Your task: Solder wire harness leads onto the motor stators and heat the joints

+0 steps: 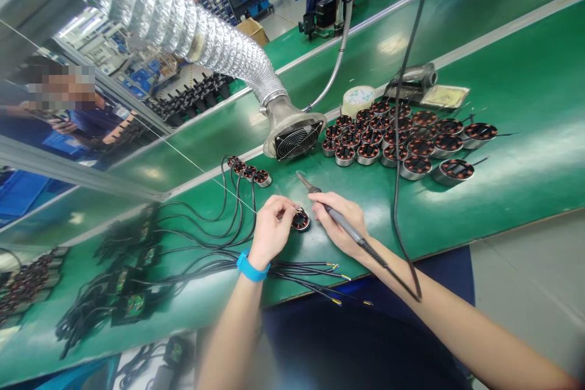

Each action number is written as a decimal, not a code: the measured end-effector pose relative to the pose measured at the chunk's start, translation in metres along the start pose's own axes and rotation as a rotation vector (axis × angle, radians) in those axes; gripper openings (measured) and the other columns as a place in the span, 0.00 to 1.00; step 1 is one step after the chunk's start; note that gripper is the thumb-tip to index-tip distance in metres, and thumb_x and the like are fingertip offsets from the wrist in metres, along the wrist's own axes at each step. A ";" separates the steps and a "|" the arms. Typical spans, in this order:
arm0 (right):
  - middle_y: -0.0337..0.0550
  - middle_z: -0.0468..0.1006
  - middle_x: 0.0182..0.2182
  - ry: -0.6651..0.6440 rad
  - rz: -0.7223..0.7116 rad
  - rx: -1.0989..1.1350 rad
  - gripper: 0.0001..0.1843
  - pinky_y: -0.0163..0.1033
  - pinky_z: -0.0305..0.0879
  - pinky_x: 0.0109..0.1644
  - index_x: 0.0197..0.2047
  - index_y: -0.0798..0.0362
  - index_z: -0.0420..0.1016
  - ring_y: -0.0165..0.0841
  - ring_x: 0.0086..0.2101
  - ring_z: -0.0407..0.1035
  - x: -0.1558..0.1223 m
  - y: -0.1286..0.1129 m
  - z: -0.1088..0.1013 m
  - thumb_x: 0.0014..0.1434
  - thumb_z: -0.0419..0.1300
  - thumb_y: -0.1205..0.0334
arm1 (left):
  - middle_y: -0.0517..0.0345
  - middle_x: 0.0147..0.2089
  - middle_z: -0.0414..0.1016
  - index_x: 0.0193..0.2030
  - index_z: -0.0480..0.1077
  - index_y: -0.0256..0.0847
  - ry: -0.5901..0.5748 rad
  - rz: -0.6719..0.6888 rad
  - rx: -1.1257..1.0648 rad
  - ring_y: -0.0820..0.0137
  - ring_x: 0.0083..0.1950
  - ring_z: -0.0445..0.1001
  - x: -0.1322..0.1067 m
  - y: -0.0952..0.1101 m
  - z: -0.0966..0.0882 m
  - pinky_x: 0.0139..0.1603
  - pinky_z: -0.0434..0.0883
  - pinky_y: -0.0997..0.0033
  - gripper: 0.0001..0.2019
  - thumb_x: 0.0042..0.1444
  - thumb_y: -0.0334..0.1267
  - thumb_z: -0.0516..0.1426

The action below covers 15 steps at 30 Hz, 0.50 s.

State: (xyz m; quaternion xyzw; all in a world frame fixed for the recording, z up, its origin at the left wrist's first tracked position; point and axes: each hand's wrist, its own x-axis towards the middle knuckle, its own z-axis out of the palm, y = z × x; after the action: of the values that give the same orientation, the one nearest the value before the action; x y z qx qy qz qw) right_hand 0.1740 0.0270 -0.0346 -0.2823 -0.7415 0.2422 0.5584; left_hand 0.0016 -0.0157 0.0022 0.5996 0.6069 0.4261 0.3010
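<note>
A soldering iron [340,219] is in my right hand [345,222], gripped like a pen. Its tip points up and left, over the green bench and apart from any motor. My left hand [273,228], with a blue wristband [252,268], is closed in a pinch at the edge of a small round motor stator [300,220] with copper windings. A thin solder wire [201,169] runs down from the upper left to this hand. My fingers hide its end and part of the stator.
Several stators [368,152] stand grouped at the right, near a tape roll [358,99] and an iron stand [414,82]. A fume extractor nozzle [297,137] hangs ahead. Black cables [219,256] and wired stators [249,172] lie left. The iron's cord [397,195] loops at right.
</note>
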 end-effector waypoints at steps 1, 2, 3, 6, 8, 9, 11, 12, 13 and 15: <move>0.40 0.77 0.35 -0.034 -0.012 -0.016 0.14 0.38 0.73 0.42 0.53 0.49 0.72 0.31 0.34 0.75 0.000 0.001 0.002 0.66 0.56 0.68 | 0.51 0.41 0.74 0.29 0.72 0.38 0.000 0.004 0.008 0.68 0.44 0.75 0.000 -0.001 0.000 0.44 0.70 0.69 0.10 0.63 0.34 0.56; 0.43 0.76 0.39 -0.074 -0.009 -0.029 0.17 0.41 0.74 0.45 0.55 0.49 0.70 0.33 0.38 0.75 0.000 0.003 0.004 0.64 0.58 0.67 | 0.51 0.41 0.74 0.29 0.72 0.39 0.002 0.010 0.016 0.67 0.44 0.74 0.001 -0.001 0.000 0.44 0.70 0.69 0.10 0.63 0.34 0.56; 0.45 0.74 0.43 -0.121 0.011 -0.034 0.21 0.43 0.74 0.47 0.57 0.49 0.68 0.35 0.41 0.74 -0.001 0.004 0.006 0.61 0.61 0.66 | 0.52 0.41 0.74 0.29 0.71 0.39 0.005 0.017 0.025 0.67 0.44 0.74 0.001 -0.002 0.000 0.45 0.70 0.69 0.10 0.63 0.34 0.55; 0.50 0.67 0.53 -0.265 0.083 0.023 0.35 0.45 0.73 0.52 0.62 0.49 0.61 0.37 0.47 0.72 -0.005 0.006 0.009 0.53 0.68 0.64 | 0.52 0.40 0.74 0.29 0.71 0.39 0.002 0.032 0.056 0.66 0.43 0.74 0.000 0.000 0.000 0.46 0.69 0.67 0.11 0.63 0.36 0.55; 0.50 0.63 0.55 -0.335 0.100 0.061 0.39 0.45 0.71 0.55 0.64 0.49 0.59 0.38 0.50 0.71 -0.008 0.006 0.009 0.51 0.70 0.65 | 0.52 0.39 0.75 0.30 0.73 0.40 -0.003 0.031 0.081 0.65 0.43 0.74 -0.002 0.002 0.000 0.46 0.70 0.66 0.12 0.63 0.39 0.54; 0.49 0.63 0.56 -0.363 0.103 0.062 0.41 0.45 0.69 0.57 0.64 0.48 0.58 0.39 0.52 0.69 -0.010 0.005 0.009 0.51 0.70 0.65 | 0.51 0.39 0.76 0.31 0.73 0.40 -0.009 0.029 0.095 0.64 0.43 0.74 -0.003 0.001 -0.001 0.46 0.70 0.66 0.13 0.63 0.42 0.54; 0.48 0.62 0.57 -0.402 0.144 0.044 0.45 0.43 0.70 0.56 0.65 0.47 0.57 0.38 0.51 0.70 -0.012 0.007 0.008 0.48 0.73 0.64 | 0.50 0.40 0.77 0.32 0.75 0.40 -0.022 0.009 0.124 0.62 0.43 0.75 -0.003 -0.004 -0.003 0.44 0.72 0.64 0.15 0.61 0.48 0.55; 0.47 0.61 0.58 -0.437 0.175 0.027 0.45 0.41 0.70 0.53 0.65 0.46 0.57 0.36 0.49 0.71 -0.013 0.009 0.008 0.48 0.74 0.63 | 0.50 0.41 0.78 0.33 0.76 0.41 -0.032 -0.002 0.140 0.60 0.44 0.76 -0.001 -0.008 -0.004 0.44 0.72 0.64 0.16 0.60 0.50 0.55; 0.46 0.62 0.57 -0.465 0.182 0.005 0.45 0.39 0.71 0.52 0.64 0.45 0.58 0.35 0.47 0.71 -0.013 0.012 0.008 0.48 0.74 0.62 | 0.49 0.43 0.79 0.34 0.77 0.41 -0.069 -0.002 0.156 0.59 0.45 0.77 0.002 -0.013 -0.005 0.43 0.73 0.64 0.18 0.59 0.54 0.56; 0.44 0.63 0.55 -0.508 0.166 -0.035 0.41 0.37 0.71 0.48 0.62 0.45 0.61 0.34 0.46 0.71 -0.011 0.017 0.008 0.49 0.73 0.60 | 0.49 0.42 0.80 0.33 0.78 0.42 -0.086 0.009 0.184 0.57 0.44 0.77 0.008 -0.021 -0.007 0.40 0.75 0.64 0.21 0.54 0.59 0.58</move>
State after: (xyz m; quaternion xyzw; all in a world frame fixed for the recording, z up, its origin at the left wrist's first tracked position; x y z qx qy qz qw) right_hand 0.1714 0.0313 -0.0562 -0.2819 -0.8363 0.3372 0.3277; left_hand -0.0153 -0.0076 -0.0120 0.6453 0.6273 0.3435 0.2685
